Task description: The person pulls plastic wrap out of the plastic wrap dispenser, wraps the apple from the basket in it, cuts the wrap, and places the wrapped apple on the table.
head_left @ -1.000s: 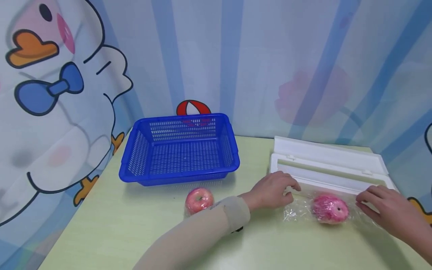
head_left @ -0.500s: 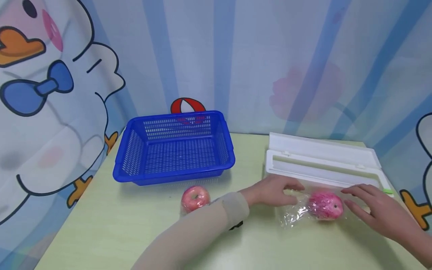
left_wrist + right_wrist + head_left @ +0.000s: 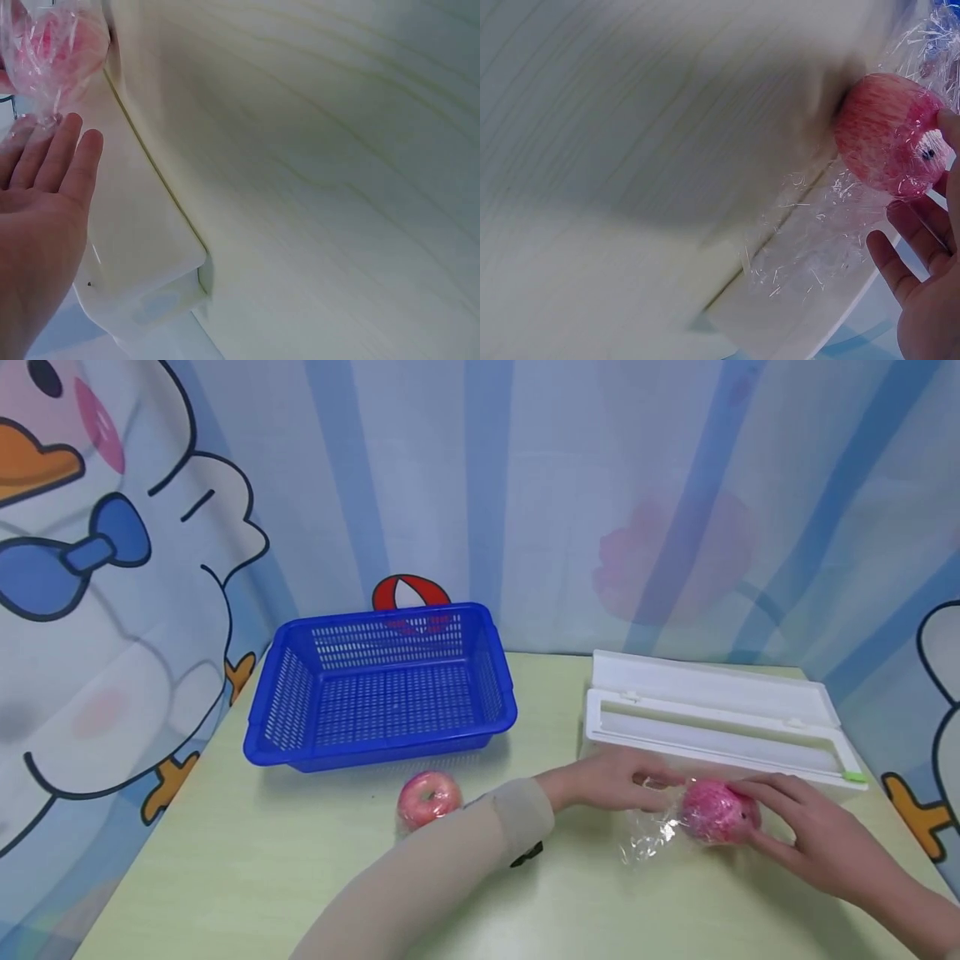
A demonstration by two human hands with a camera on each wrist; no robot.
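A pink-red apple point(image 3: 716, 812) in clear plastic wrap sits on the right of the table. My right hand point(image 3: 806, 839) holds it from the right; in the right wrist view the thumb point(image 3: 950, 129) presses on the apple point(image 3: 889, 135) and the fingers lie below. Loose wrap point(image 3: 817, 232) spreads beside it. My left hand point(image 3: 611, 779) pinches the gathered end of the plastic wrap point(image 3: 651, 833) left of the apple. In the left wrist view that wrap narrows right at the fingertips point(image 3: 71, 124), other fingers straight; the thumb is hidden there.
Behind the hands lies a white wrap dispenser point(image 3: 720, 735), lid up, with a green slider point(image 3: 853, 777). A blue basket point(image 3: 382, 752) stands at the back left. Another wrapped apple point(image 3: 427, 799) sits before it, partly behind my left sleeve point(image 3: 450, 852). A printed curtain point(image 3: 555, 510) backs the table.
My right hand has moved left onto the wrapped apple and now holds it. The left hand has come closer to the apple, drawing the wrap's end together. The camera view has shifted slightly right.
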